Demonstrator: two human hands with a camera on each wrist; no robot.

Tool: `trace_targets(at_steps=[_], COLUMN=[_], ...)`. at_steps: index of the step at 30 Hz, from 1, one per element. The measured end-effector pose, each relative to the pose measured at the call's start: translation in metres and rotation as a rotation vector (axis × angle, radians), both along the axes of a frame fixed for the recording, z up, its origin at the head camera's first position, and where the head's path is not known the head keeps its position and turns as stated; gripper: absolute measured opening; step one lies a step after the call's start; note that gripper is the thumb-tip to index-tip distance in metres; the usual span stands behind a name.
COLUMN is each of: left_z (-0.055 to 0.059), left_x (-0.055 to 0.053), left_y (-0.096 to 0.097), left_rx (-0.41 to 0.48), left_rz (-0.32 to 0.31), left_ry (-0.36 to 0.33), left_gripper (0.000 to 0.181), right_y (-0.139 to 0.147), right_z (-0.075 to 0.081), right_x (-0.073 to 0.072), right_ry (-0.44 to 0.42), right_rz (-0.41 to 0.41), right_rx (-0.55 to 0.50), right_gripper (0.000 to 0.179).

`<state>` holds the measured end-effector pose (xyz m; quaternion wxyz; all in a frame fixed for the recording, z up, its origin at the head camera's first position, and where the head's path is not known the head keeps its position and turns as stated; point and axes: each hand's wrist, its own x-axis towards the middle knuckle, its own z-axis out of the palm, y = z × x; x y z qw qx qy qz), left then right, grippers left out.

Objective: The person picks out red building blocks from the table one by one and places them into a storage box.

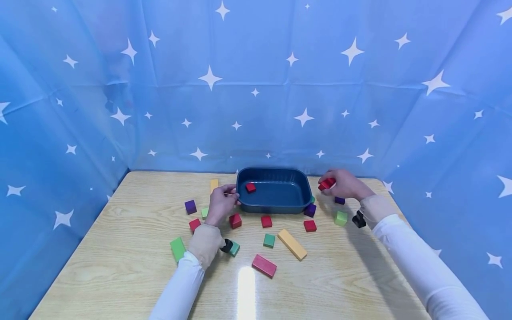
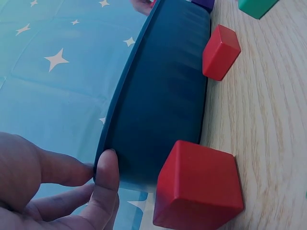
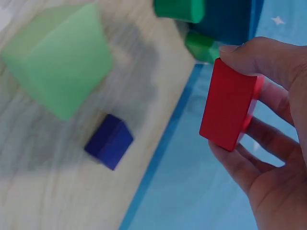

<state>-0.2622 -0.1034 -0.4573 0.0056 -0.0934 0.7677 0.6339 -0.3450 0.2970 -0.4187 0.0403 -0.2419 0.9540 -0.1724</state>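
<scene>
A dark blue rectangular basin (image 1: 276,209) stands at the back of the table, one red block (image 1: 250,187) lying inside it. My left hand (image 1: 222,203) pinches the basin's left rim between thumb and fingers; the left wrist view shows the grip at the rim (image 2: 125,76). To the right of the basin, my right hand (image 1: 345,183) holds a red block (image 3: 229,103) between thumb and fingertips, raised over the table's far edge. Below that hand lie a dark purple block (image 3: 110,141) and a light green block (image 1: 341,218).
Along the basin's front sit a red cube (image 1: 235,221), a red block (image 1: 266,221) and a purple cube (image 1: 310,210). Nearer on the wooden table (image 1: 120,266) are a yellow bar (image 1: 292,244), a dark red bar (image 1: 264,266) and a green block (image 1: 269,241). A starry blue curtain (image 1: 256,124) hangs behind.
</scene>
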Motion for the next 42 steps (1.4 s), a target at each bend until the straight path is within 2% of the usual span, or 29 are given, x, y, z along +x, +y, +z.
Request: trace_targets(at_steps=[9,14,20,26,35,42], left_z=[-0.001,-0.001,-0.002,-0.002,0.0,0.0], left_x=[-0.002,-0.003,-0.002,-0.002,0.0,-0.001], left_y=[-0.002,-0.003,-0.004,-0.004,-0.003,-0.003], left_rx=[-0.009,-0.001,-0.002,-0.002,0.011,0.005], left_rz=[-0.002,-0.005,-0.005,-0.004,-0.003,-0.005], left_ry=[-0.004,-0.01,-0.015,-0.021,-0.018,0.001], left_gripper=[0.038,0.038,0.038,0.038,0.037,0.037], right_y=[-0.024,-0.047,-0.077,-0.102,-0.131,-0.15], right_z=[0.022,0.037,0.048,0.054,0.059,0.05], right_x=[-0.001,0.003,0.008,0.007,0.007,0.004], right_ry=[0.059,0.078,0.075,0.077,0.038,0.012], right_rz=[0.053,0.109,0.196,0.303,0.385,0.461], right_rx=[0.001,0.02,0.058,0.058,0.11,0.169], right_gripper=[0.03,0.029,0.027,0.027,0.028,0.028])
